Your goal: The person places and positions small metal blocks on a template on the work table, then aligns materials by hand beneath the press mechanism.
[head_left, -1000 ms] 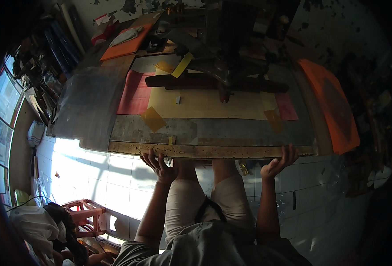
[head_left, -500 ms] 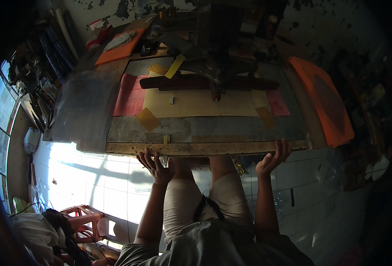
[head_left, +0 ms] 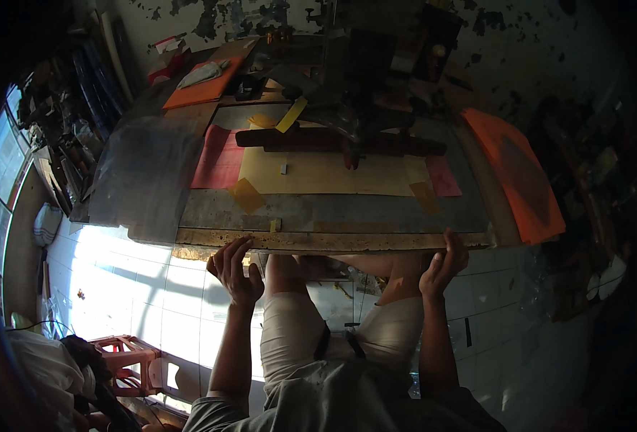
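A wooden work table (head_left: pixel 318 238) with a worn front edge spans the view before me. My left hand (head_left: pixel 236 272) is at that edge left of centre, its fingertips bent towards the wood and its thumb apart. Near the right end, my right hand (head_left: pixel 444 266) rests its fingertips against the same edge, fingers extended and thumb apart. No loose thing shows in either hand. On the grey board (head_left: pixel 369 213) lies a cream sheet (head_left: pixel 333 173) with red paper (head_left: pixel 218 157) at its left and a pink piece (head_left: pixel 443 176) at its right. Yellowish tape pieces (head_left: pixel 246 196) lie at its corners.
Over the sheet stands a dark metal press-like frame with a crossbar (head_left: pixel 311 138). Orange sheets (head_left: pixel 527 180) lie at the right, more orange (head_left: pixel 200 85) at the back left. A clear plastic sheet (head_left: pixel 135 176) covers the left side. A pink stool (head_left: pixel 128 363) and another person (head_left: pixel 52 374) are lower left.
My left hand has shifted slightly left and up, with its fingers drawn closer together. The right hand stays at the edge. My knees have moved further apart, and the view has shifted a little.
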A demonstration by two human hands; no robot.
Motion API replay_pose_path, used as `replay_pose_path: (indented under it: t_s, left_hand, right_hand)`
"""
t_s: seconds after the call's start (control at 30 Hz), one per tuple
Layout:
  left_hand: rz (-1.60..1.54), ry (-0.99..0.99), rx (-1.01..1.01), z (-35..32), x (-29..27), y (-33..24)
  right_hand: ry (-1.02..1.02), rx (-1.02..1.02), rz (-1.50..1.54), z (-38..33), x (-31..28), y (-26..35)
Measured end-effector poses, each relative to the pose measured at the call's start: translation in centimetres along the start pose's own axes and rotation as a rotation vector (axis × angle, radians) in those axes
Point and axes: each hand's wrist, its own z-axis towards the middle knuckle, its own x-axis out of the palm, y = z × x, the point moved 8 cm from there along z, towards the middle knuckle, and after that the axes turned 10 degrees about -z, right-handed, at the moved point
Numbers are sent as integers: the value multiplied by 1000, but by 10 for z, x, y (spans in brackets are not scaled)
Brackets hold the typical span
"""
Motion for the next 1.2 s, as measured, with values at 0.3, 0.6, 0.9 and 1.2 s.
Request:
replay_pose_path:
  t_s: [0.3,0.6,0.9,1.2]
  left_hand:
    - [-292,401,-345,122,39,22]
    - [2,681,-80,146,182,69]
    - [-46,713,-178,142,200,83]
    - [-81,672,-218,141,208,102]
  right_hand:
    - [442,-22,388,101,18,8]
    - [727,-144,127,150,157,35]
    - [699,-156,193,159,176,42]
    - [642,-130,240,160,180,37]
